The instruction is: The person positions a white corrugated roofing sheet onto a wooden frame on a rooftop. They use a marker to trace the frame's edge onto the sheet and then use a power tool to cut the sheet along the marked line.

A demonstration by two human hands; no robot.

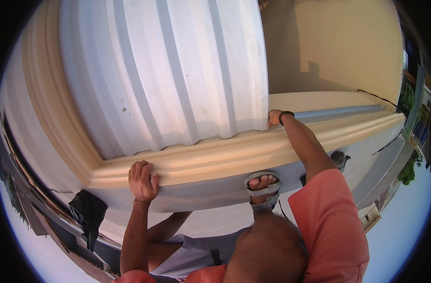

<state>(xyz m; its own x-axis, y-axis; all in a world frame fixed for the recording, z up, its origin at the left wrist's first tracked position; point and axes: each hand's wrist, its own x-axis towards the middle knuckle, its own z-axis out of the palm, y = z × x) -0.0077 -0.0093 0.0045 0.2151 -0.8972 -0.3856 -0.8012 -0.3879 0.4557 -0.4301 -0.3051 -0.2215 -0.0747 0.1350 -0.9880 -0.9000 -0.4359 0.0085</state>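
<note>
Nearest us, at the bottom, is a bent bare knee (269, 252), with a salmon-red sleeve (331, 212) beside it. Beyond, we see the white corrugated sheet (192, 70) standing along the cream moulded ledge (220, 159), covering most of its length from near the left corner. At the sheet's lower right corner is the right hand (275, 118), fingers curled against the edge; whether they pinch it we cannot tell. A dark beaded bracelet (285, 116) circles that wrist. The left hand (143, 181) lies over the ledge's front edge near its left corner, fingers together and bent; we cannot tell how firmly it grips. Right of the sheet, a grey-blue rail (340, 113) follows the ledge. Below the front edge we find a strapped sandal (263, 198) on a foot, and farther left a crumpled black bag or cloth (88, 212).
</note>
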